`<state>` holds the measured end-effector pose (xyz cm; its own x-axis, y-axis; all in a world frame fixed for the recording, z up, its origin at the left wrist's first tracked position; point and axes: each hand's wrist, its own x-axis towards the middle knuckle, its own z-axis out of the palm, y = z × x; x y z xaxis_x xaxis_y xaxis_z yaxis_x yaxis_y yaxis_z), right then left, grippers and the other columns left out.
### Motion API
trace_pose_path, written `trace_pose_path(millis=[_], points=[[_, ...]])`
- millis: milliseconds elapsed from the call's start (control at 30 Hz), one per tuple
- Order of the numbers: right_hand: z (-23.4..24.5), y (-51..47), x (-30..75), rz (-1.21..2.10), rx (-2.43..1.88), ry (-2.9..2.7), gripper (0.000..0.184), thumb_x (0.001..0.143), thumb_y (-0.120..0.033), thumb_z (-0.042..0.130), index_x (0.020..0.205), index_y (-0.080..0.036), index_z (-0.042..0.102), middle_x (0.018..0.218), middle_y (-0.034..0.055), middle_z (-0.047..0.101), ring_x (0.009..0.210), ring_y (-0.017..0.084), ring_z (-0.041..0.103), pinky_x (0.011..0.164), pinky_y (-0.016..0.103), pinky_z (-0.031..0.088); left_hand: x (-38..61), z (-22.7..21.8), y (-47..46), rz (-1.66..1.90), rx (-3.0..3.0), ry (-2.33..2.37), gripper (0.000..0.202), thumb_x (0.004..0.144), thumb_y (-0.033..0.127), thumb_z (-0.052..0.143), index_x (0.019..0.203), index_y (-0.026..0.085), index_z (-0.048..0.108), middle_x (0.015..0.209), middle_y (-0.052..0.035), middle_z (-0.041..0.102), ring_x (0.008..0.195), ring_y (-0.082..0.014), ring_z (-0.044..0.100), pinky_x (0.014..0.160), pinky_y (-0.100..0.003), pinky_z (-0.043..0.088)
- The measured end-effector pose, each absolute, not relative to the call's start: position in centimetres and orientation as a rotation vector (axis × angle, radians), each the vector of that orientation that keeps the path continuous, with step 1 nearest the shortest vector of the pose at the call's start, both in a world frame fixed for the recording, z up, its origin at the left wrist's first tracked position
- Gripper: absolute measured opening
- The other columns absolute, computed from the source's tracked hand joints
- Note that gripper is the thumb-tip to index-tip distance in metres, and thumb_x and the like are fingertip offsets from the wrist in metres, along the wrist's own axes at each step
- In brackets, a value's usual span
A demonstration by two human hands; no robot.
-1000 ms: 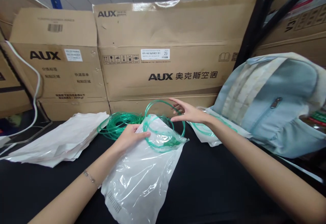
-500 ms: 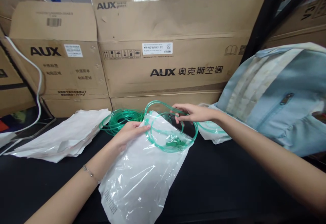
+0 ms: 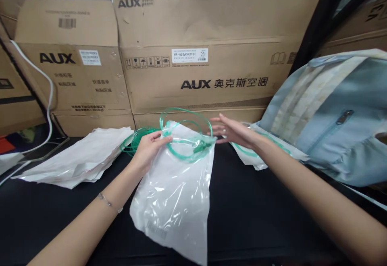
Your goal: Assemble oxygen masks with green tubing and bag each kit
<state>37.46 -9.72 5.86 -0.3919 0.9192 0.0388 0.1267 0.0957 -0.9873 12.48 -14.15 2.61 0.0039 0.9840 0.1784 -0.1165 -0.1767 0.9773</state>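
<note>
My left hand [image 3: 148,148] pinches the top left edge of a clear plastic bag [image 3: 173,201] and holds it up off the black table [image 3: 256,217]. A coil of green tubing [image 3: 185,137] sits in the bag's mouth, half inside and half sticking out above. My right hand [image 3: 234,132] hovers just right of the coil with fingers stretched out and apart, holding nothing. More green tubing [image 3: 136,139] lies in a heap behind my left hand.
A stack of flat plastic bags [image 3: 75,161] lies at the left. Another bag with green tubing inside [image 3: 256,155] lies at the right, beside a light blue backpack [image 3: 338,117]. Large cardboard boxes [image 3: 199,52] wall the back of the table. A white cable [image 3: 48,109] hangs at far left.
My right hand let go of the coil and opened. My left hand lifted the bag off the table and drew it slightly left, with the coil sunk a little deeper into its mouth.
</note>
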Motion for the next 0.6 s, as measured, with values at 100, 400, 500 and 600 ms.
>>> trace_pose_path(millis=[100,400,500,600], points=[[3.5,-10.6,36.9,1.616,-0.856,-1.648,0.042,0.081,-0.042,0.054,0.117,-0.022,0.046,0.115,0.011,0.058,0.09,0.02,0.062,0.078,0.04,0.05,12.7,2.5,-14.1,1.51,1.146,0.971,0.033,0.058,0.027,0.073,0.087,0.015,0.064,0.079,-0.0015,0.068,0.068,-0.0143,0.062,0.068,-0.025,0.047],[0.8,-11.5,35.3,1.396,-0.711,-1.481,0.031,0.072,-0.032,0.066,0.099,-0.02,0.057,0.094,0.0028,0.067,0.078,0.014,0.063,0.076,0.029,0.049,8.9,7.0,-12.4,1.498,1.316,0.956,0.043,0.066,0.038,0.066,0.102,0.018,0.057,0.11,-0.0098,0.061,0.096,-0.0196,0.059,0.075,-0.027,0.046],[0.8,-11.8,35.5,1.443,-0.704,-1.531,0.037,0.071,-0.032,0.066,0.105,-0.02,0.056,0.099,0.0039,0.065,0.083,0.016,0.063,0.08,0.032,0.048,9.6,10.2,-10.2,1.458,1.652,1.141,0.051,0.065,0.037,0.069,0.11,0.018,0.057,0.121,-0.0099,0.055,0.112,-0.0223,0.05,0.087,-0.028,0.039],[0.8,-12.0,35.7,1.48,-0.698,-1.565,0.042,0.071,-0.032,0.067,0.109,-0.02,0.054,0.102,0.0052,0.064,0.086,0.017,0.063,0.081,0.033,0.047,12.4,12.1,-8.1,1.127,1.787,1.23,0.067,0.06,0.031,0.073,0.122,0.02,0.051,0.105,-0.0086,0.064,0.1,-0.0236,0.058,0.081,-0.027,0.041]])
